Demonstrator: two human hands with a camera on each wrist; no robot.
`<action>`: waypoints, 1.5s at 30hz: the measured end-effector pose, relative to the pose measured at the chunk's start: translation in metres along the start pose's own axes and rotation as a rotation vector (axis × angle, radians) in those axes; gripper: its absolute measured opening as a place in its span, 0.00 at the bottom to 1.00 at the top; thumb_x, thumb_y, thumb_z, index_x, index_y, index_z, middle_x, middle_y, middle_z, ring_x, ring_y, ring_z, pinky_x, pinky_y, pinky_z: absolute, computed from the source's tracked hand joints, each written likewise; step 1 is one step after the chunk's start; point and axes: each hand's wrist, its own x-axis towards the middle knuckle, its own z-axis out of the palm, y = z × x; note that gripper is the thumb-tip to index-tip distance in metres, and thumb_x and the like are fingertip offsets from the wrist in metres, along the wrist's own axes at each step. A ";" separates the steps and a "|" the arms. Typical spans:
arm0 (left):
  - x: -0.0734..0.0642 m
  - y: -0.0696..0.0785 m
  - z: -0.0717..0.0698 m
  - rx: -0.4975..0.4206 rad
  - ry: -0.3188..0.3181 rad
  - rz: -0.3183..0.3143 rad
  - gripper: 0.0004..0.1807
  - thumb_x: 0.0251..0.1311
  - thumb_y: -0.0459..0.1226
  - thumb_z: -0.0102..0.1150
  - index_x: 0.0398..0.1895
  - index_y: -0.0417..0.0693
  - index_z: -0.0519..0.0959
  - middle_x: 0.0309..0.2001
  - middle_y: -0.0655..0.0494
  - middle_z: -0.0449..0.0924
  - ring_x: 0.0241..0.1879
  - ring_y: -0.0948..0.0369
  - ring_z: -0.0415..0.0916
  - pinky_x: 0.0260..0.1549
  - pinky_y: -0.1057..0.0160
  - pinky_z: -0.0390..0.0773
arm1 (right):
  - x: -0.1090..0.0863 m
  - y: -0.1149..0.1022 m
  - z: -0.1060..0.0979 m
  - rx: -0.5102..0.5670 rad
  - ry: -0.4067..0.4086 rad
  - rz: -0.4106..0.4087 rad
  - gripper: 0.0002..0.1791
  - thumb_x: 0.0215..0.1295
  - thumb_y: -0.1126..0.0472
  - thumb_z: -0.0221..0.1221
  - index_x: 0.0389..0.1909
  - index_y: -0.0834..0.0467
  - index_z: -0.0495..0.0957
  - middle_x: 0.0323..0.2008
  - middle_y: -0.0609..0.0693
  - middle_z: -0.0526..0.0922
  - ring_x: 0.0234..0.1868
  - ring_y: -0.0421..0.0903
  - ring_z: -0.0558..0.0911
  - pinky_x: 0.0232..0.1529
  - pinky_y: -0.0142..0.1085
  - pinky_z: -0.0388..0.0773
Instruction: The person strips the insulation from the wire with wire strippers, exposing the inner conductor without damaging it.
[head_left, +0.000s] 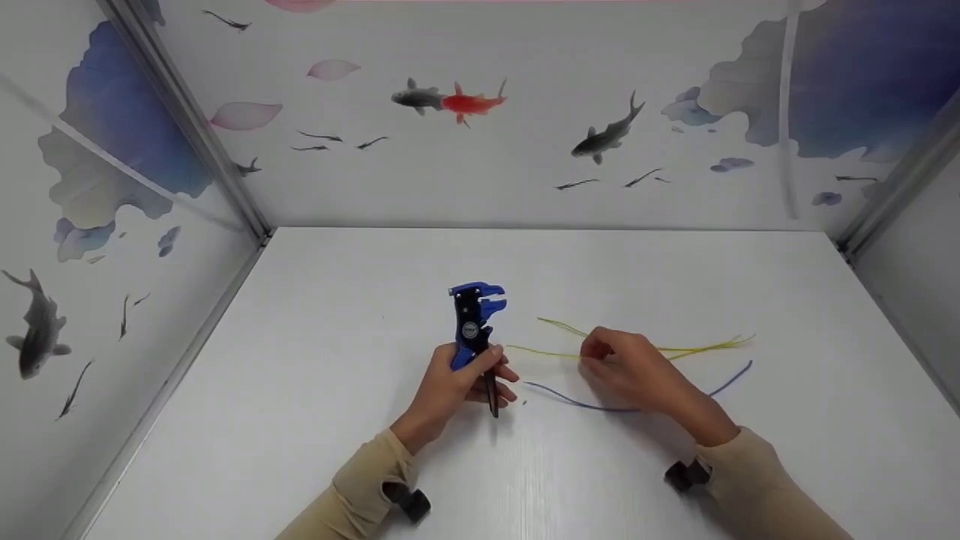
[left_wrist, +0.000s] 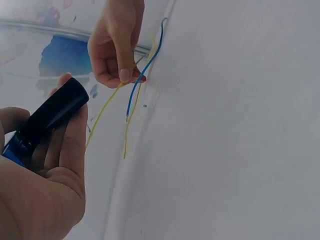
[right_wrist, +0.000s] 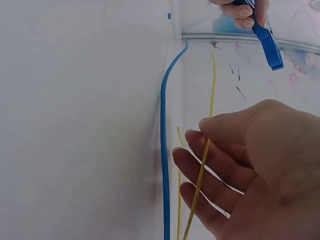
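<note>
My left hand (head_left: 444, 386) grips a wire stripper (head_left: 471, 311) with a blue and black body, its jaws pointing up and to the right. The black handle (left_wrist: 57, 107) crosses the fingers in the left wrist view. To the right, my right hand (head_left: 634, 367) pinches a yellow wire (right_wrist: 212, 85) between thumb and forefinger. That wire's free end reaches left toward the stripper. Other yellow wires (head_left: 556, 323) pass behind the right hand. A blue wire (head_left: 570, 401) lies curved on the table, partly hidden beneath the right hand and wrist.
A tiny blue scrap (head_left: 524, 403) lies on the white table (head_left: 300, 337) between the hands. Printed walls (head_left: 525, 165) with fish and leaf patterns enclose the table at the back and sides, joined by metal corner posts (head_left: 187, 112).
</note>
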 end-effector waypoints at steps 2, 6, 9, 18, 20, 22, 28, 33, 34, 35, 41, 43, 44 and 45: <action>0.000 0.000 0.000 0.003 -0.001 0.005 0.21 0.80 0.49 0.60 0.53 0.37 0.80 0.44 0.42 0.92 0.37 0.49 0.94 0.45 0.46 0.92 | 0.000 0.000 -0.002 0.010 0.026 -0.006 0.05 0.75 0.65 0.67 0.46 0.53 0.83 0.40 0.44 0.88 0.43 0.39 0.85 0.53 0.42 0.87; 0.000 0.001 0.001 0.008 -0.014 0.026 0.19 0.81 0.47 0.60 0.53 0.36 0.80 0.43 0.41 0.92 0.36 0.49 0.94 0.45 0.46 0.92 | 0.000 0.000 -0.007 0.022 0.095 -0.024 0.06 0.75 0.65 0.67 0.47 0.53 0.82 0.40 0.47 0.88 0.42 0.40 0.84 0.47 0.39 0.87; 0.000 0.001 0.001 0.013 -0.031 0.043 0.19 0.81 0.45 0.59 0.53 0.35 0.80 0.43 0.41 0.92 0.36 0.50 0.94 0.45 0.47 0.92 | -0.001 -0.001 -0.010 0.028 0.151 -0.060 0.06 0.74 0.66 0.68 0.46 0.53 0.82 0.38 0.45 0.86 0.38 0.40 0.81 0.40 0.35 0.83; -0.003 0.000 0.004 0.016 -0.070 0.061 0.18 0.81 0.45 0.59 0.52 0.37 0.80 0.42 0.42 0.92 0.36 0.52 0.93 0.45 0.46 0.92 | -0.002 0.000 -0.016 -0.001 0.326 -0.103 0.08 0.71 0.67 0.71 0.43 0.55 0.82 0.36 0.43 0.83 0.33 0.42 0.77 0.33 0.34 0.76; -0.004 0.000 0.005 0.014 -0.074 0.055 0.18 0.81 0.46 0.59 0.52 0.38 0.80 0.42 0.43 0.93 0.36 0.52 0.93 0.45 0.46 0.92 | -0.002 0.000 -0.017 0.000 0.363 -0.095 0.08 0.70 0.65 0.72 0.43 0.54 0.82 0.35 0.43 0.83 0.31 0.46 0.77 0.32 0.34 0.74; -0.004 0.000 0.005 0.007 -0.074 0.052 0.18 0.81 0.46 0.60 0.52 0.37 0.81 0.42 0.44 0.93 0.35 0.52 0.93 0.45 0.46 0.92 | -0.002 -0.001 -0.018 0.009 0.394 -0.088 0.08 0.70 0.63 0.73 0.42 0.54 0.83 0.33 0.42 0.82 0.30 0.50 0.77 0.32 0.35 0.72; -0.004 -0.001 0.007 -0.002 -0.076 0.053 0.18 0.80 0.46 0.60 0.52 0.37 0.81 0.41 0.44 0.93 0.35 0.52 0.93 0.45 0.46 0.92 | -0.002 -0.005 -0.017 0.030 0.437 -0.073 0.08 0.70 0.59 0.73 0.43 0.53 0.83 0.34 0.42 0.82 0.31 0.50 0.77 0.33 0.40 0.74; -0.006 -0.003 0.009 0.003 -0.103 0.044 0.20 0.81 0.46 0.60 0.54 0.35 0.80 0.42 0.43 0.92 0.35 0.52 0.93 0.45 0.45 0.92 | -0.002 -0.006 -0.015 0.051 0.455 -0.118 0.07 0.70 0.59 0.73 0.42 0.53 0.85 0.33 0.40 0.83 0.31 0.47 0.77 0.32 0.39 0.75; -0.006 -0.004 0.010 0.008 -0.109 0.042 0.20 0.81 0.46 0.60 0.55 0.34 0.79 0.42 0.42 0.92 0.35 0.53 0.93 0.45 0.46 0.92 | -0.002 -0.005 -0.015 0.062 0.463 -0.135 0.06 0.70 0.60 0.73 0.42 0.53 0.85 0.33 0.40 0.83 0.31 0.48 0.77 0.32 0.38 0.74; -0.006 -0.004 0.010 0.015 -0.114 0.040 0.21 0.81 0.46 0.60 0.55 0.33 0.79 0.42 0.42 0.92 0.35 0.53 0.93 0.45 0.46 0.92 | -0.002 -0.005 -0.015 0.072 0.473 -0.154 0.06 0.70 0.60 0.73 0.42 0.53 0.85 0.33 0.41 0.83 0.31 0.49 0.77 0.32 0.38 0.74; -0.006 -0.001 0.010 0.044 -0.126 0.051 0.20 0.81 0.45 0.60 0.56 0.34 0.79 0.43 0.41 0.92 0.36 0.52 0.93 0.44 0.47 0.92 | -0.001 -0.005 -0.019 0.079 0.520 -0.214 0.05 0.71 0.62 0.73 0.43 0.51 0.86 0.34 0.42 0.84 0.31 0.44 0.76 0.31 0.36 0.71; -0.006 0.000 0.010 0.042 -0.136 0.052 0.21 0.81 0.45 0.60 0.56 0.33 0.79 0.43 0.40 0.92 0.36 0.52 0.93 0.44 0.46 0.92 | -0.001 -0.006 -0.020 0.074 0.532 -0.220 0.06 0.70 0.62 0.73 0.43 0.51 0.86 0.34 0.42 0.84 0.30 0.43 0.76 0.31 0.38 0.70; -0.006 0.001 0.011 0.041 -0.142 0.050 0.21 0.81 0.45 0.60 0.55 0.33 0.79 0.43 0.40 0.92 0.36 0.51 0.93 0.44 0.46 0.92 | -0.001 -0.006 -0.020 0.074 0.539 -0.223 0.06 0.70 0.62 0.73 0.43 0.51 0.87 0.34 0.41 0.84 0.30 0.43 0.76 0.31 0.37 0.69; -0.006 0.001 0.011 0.039 -0.149 0.048 0.21 0.81 0.45 0.60 0.56 0.32 0.79 0.43 0.40 0.92 0.36 0.51 0.94 0.44 0.46 0.92 | -0.001 -0.006 -0.020 0.074 0.543 -0.229 0.06 0.70 0.63 0.73 0.43 0.51 0.87 0.34 0.41 0.84 0.30 0.44 0.77 0.31 0.38 0.69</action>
